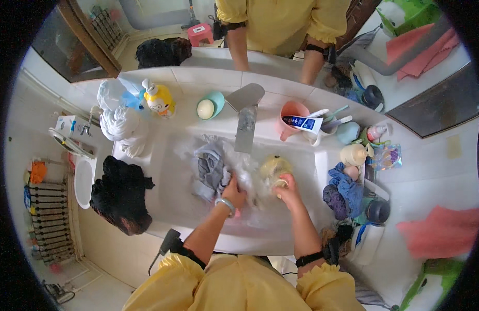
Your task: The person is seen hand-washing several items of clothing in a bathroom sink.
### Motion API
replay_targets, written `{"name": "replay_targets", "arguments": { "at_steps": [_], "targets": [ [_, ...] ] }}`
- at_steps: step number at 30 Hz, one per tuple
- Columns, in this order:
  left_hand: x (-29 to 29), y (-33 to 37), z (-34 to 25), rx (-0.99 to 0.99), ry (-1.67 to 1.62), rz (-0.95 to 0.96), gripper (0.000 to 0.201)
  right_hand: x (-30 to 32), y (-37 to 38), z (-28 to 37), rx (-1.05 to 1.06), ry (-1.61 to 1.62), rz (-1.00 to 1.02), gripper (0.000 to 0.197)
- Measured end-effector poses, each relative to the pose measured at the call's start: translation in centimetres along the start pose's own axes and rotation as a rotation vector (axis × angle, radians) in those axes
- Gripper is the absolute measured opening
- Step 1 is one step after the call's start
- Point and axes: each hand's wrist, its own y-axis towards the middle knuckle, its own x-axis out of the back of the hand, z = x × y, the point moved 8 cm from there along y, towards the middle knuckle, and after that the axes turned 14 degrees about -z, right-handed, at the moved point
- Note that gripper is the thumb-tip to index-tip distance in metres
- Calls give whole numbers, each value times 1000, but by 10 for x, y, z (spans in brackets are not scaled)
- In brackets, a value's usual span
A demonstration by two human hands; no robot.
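Note:
A white washbasin (192, 220) holds water and foam. On its left side lies a wet grey cloth (213, 168), bunched up. My left hand (234, 194), with a pale bangle on the wrist, is closed on the cloth's right edge; its fingertips are partly hidden. To the right, my right hand (288, 191) has its fingers curled round a small pale piece. Just beyond it, a pale yellowish thing (274, 167) sits in the water, too blurred to name. A metal faucet (245, 127) reaches over the basin between the hands.
Along the back ledge stand a yellow bottle (160, 99), a soap dish (214, 101) and a pink cup (293, 116) with a tube. White cloths (120, 124) and a black garment (120, 194) lie on the left rim. Blue cloth (345, 189) and several bottles crowd the right rim.

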Motion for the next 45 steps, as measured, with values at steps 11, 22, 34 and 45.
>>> {"name": "replay_targets", "arguments": {
  "at_steps": [11,22,34,45],
  "targets": [
    [-102,-67,-45,401,-814,253,54,-16,20,-25,310,-542,-68,35],
    [-74,-51,-134,508,-1516,441,76,50,-158,156,402,322,234,28],
    [-118,-51,-86,557,-1531,515,41,26,-118,105,561,-375,-378,45],
    [-89,-54,-70,566,-1131,479,58,53,-13,36,643,-653,-593,37]
  ]
}}
